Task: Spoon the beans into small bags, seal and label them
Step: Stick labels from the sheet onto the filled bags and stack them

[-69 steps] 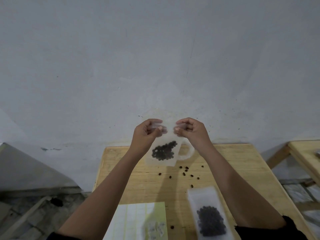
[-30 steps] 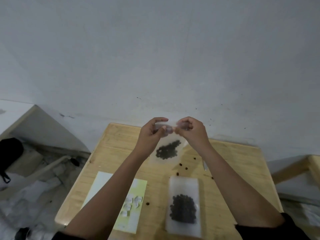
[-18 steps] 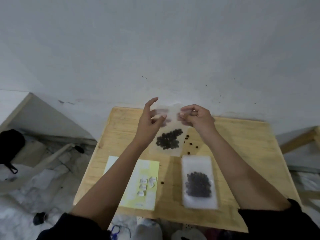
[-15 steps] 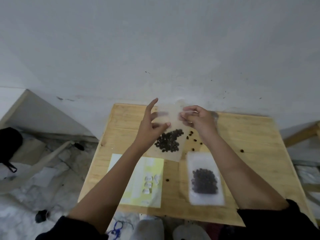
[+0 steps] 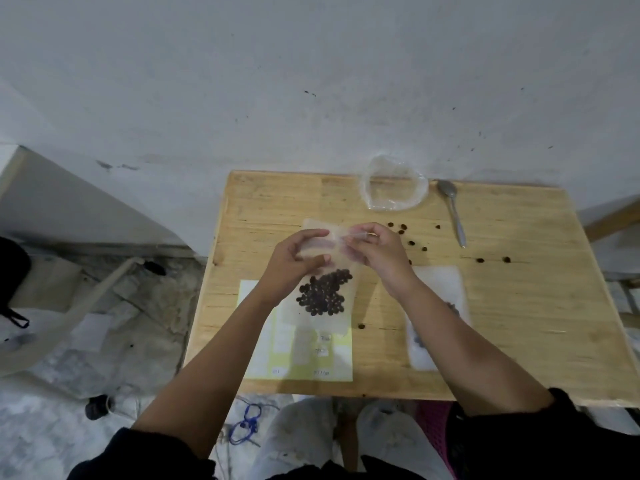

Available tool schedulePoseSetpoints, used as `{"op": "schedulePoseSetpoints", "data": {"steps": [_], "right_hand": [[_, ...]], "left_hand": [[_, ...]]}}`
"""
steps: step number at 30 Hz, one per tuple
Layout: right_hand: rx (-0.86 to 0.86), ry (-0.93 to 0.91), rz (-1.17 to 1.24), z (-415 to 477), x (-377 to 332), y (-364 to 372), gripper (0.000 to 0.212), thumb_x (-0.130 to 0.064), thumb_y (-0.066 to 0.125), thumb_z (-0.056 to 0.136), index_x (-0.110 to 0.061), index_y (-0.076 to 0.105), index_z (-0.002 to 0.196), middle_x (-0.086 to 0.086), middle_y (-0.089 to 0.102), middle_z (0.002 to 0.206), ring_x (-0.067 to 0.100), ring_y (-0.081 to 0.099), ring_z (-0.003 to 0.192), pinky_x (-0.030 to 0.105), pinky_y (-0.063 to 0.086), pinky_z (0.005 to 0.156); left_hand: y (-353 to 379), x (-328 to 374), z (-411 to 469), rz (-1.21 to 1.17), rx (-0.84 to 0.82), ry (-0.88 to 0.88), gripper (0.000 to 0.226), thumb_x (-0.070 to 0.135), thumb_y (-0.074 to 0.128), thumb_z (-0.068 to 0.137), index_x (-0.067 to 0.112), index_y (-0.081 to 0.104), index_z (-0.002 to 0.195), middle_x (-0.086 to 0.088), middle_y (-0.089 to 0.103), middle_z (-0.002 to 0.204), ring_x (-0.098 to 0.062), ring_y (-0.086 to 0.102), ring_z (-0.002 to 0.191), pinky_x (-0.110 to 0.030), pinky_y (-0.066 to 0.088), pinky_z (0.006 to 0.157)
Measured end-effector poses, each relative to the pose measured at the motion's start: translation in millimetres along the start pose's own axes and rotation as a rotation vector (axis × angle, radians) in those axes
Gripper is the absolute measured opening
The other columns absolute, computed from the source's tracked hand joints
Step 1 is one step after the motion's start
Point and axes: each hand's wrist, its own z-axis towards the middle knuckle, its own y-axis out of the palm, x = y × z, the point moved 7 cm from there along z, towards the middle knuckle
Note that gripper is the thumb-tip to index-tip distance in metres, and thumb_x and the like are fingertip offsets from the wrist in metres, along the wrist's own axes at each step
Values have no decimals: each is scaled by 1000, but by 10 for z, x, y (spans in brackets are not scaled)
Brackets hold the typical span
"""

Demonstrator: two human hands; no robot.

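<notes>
A small clear bag with dark beans in its lower half hangs above the wooden table. My left hand pinches the bag's top strip at the left, and my right hand pinches it at the right. A second filled bag lies flat to the right, partly hidden by my right forearm. A yellow-and-white label sheet lies under the held bag. A metal spoon rests at the back right.
A crumpled clear plastic bag sits at the table's back edge by the wall. Loose beans are scattered between it and the spoon. The floor at the left is littered with paper and a black bag.
The camera has tilted down, showing the whole table, spoon and plastic bag. The held bag has come lower over the label sheet. My left fingers have closed back onto the bag's top.
</notes>
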Motion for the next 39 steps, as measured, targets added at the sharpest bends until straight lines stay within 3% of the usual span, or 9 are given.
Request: {"op": "schedulePoseSetpoints", "data": {"steps": [3,7,9,14,18,23,26,32,39], "right_hand": [[-15,-21,-65,9,-43,47,19,-9,68,83,-13,60,100,9,70,97,19,68,83,27,55,74],[-47,-33,-63,16,-78,74,18,-7,63,87,-10,58,105,8,71,91,18,69,82,27,57,77],[-54,-38,-72,9,-43,43,18,-5,61,88,-7,58,106,8,71,89,17,70,80,25,57,75],[-221,-1,-500,-34,424,23,13,-7,64,86,-13,64,97,3,70,91,16,66,83,27,55,78],[-462,24,-796,-144,861,137,22,1,62,84,-11,67,102,1,63,97,10,59,86,14,49,75],[-498,-116,-962,-169,906,244,15,-6,67,84,-9,70,98,-2,52,97,2,49,78,7,38,64],[-510,-170,-1012,-171,904,270,7,-9,64,86,-9,70,89,-4,50,95,2,50,76,11,43,67],[-449,-133,-959,-114,905,178,16,-6,54,90,-18,61,83,-4,62,84,14,60,77,29,53,72],[-325,-152,-782,-67,654,51,17,1,53,88,-11,64,86,-7,59,81,2,55,72,8,44,63]], "left_hand": [[-53,31,11,-16,11,-6,46,-8,66,80,11,57,121,0,64,112,-12,70,76,-25,58,69],[-236,93,36,11,92,55,46,-5,69,78,18,60,117,-11,63,121,-27,65,101,-39,58,79],[-371,109,24,4,170,68,45,-5,68,79,21,61,115,-9,64,119,-28,63,105,-37,58,78],[-625,71,-60,-52,341,61,43,-5,64,83,14,57,121,-1,67,110,-12,70,79,-22,56,67],[-666,-43,-142,-66,398,29,42,-5,63,84,15,56,120,-1,67,109,-15,71,75,-22,55,66],[-660,-170,-252,-67,424,-3,41,-4,62,84,14,56,121,-3,67,110,-17,71,74,-25,56,67],[-651,-202,-278,-71,426,-12,42,-5,62,83,13,56,121,-4,67,109,-17,71,73,-25,57,68],[-621,-200,-267,-60,438,-19,44,-9,61,82,15,58,119,1,68,104,-16,71,73,-25,57,69],[-558,-117,-180,-71,420,-1,43,-7,61,83,16,58,119,-2,68,108,-19,71,76,-24,56,67]]}}
